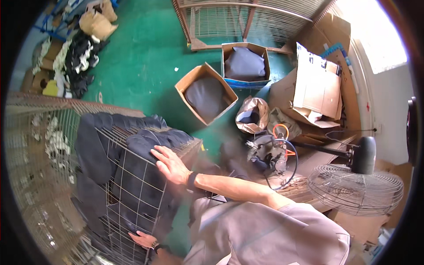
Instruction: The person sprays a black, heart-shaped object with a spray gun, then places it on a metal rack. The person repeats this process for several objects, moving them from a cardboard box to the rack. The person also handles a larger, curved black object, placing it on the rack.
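Note:
A wire cage on the left holds dark grey, flexible-looking pieces with rounded edges, some draped over its top rim. My right hand, with a dark band at the wrist, rests by the cage's upper edge, its fingers stretched out on the dark pieces. Lower down, my left hand lies against the wire side, fingers extended and apart. Neither hand grips anything that I can see. What the pieces are made of cannot be told.
Two cardboard boxes with dark grey material stand on the green floor. Beside them are a paper sack, a machine with an orange hose, and a wire-guarded fan. A rusty rack stands beyond; black and white scraps lie far left.

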### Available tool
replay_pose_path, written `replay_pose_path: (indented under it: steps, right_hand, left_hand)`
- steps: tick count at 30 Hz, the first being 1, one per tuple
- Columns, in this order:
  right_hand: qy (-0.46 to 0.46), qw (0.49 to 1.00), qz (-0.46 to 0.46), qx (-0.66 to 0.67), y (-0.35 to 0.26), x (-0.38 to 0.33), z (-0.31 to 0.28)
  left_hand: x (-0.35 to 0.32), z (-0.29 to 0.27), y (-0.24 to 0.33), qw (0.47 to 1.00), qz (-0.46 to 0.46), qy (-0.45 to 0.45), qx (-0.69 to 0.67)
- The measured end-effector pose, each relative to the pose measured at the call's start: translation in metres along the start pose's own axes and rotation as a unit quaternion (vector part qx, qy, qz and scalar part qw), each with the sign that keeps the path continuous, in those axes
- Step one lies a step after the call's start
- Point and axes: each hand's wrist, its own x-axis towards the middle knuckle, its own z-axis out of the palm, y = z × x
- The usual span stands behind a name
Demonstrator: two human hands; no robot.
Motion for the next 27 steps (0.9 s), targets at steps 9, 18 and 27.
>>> replay_pose_path:
  steps: [9, 18, 27]
  right_hand:
    - [-0.065, 0.988, 0.125, 0.063, 0.022, 0.033, -0.012]
    - [-0.185, 0.902, 0.292, -0.260, 0.227, -0.070, -0.139]
    - [-0.095, 0.883, 0.406, -0.215, 0.281, -0.165, -0.205]
  left_hand:
    - [0.026, -0.038, 0.261, 0.937, 0.192, 0.049, -0.287]
    - [0.067, -0.011, 0.466, 0.852, 0.432, -0.060, -0.291]
    - [0.074, -0.005, 0.482, 0.876, 0.441, -0.115, -0.159]
